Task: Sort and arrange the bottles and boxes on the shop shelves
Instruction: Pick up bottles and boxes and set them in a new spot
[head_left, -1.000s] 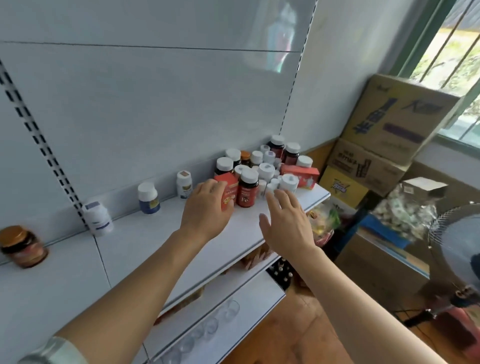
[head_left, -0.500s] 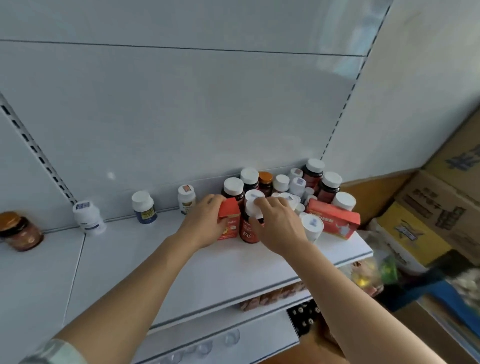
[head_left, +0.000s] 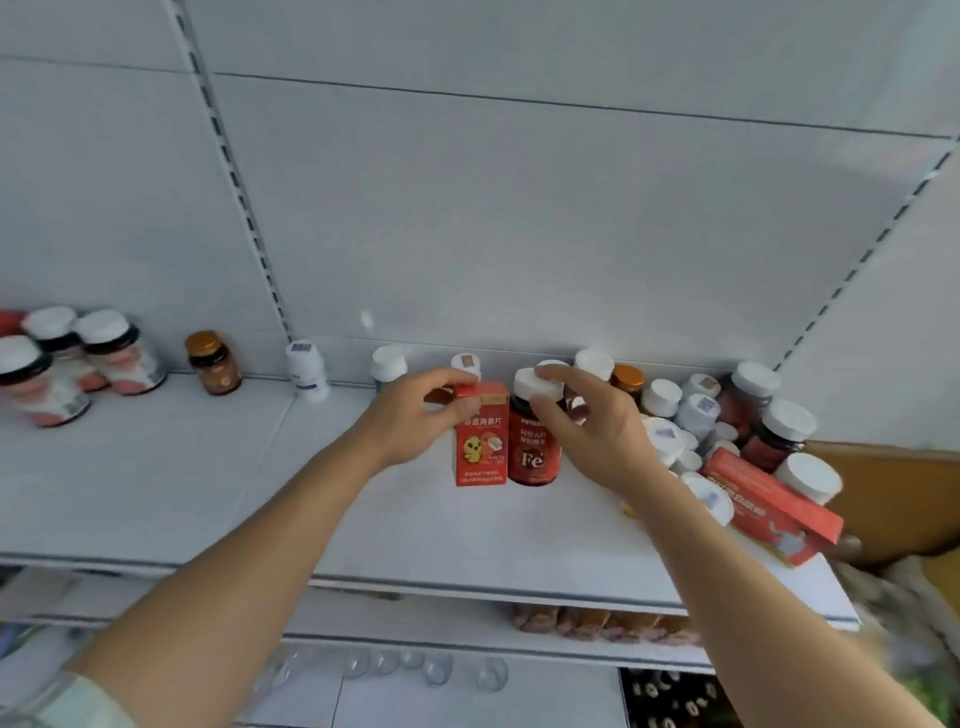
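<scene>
A single head-worn camera looked forward and down from close range at a white shelf (head_left: 156, 483) (its front edge crossed the lower frame).

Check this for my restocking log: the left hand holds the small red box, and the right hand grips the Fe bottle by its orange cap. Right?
Not quite. The head view shows the Fe bottle has a white cap, not orange. The left hand does hold the small red box, and the right hand grips that cap.
</scene>
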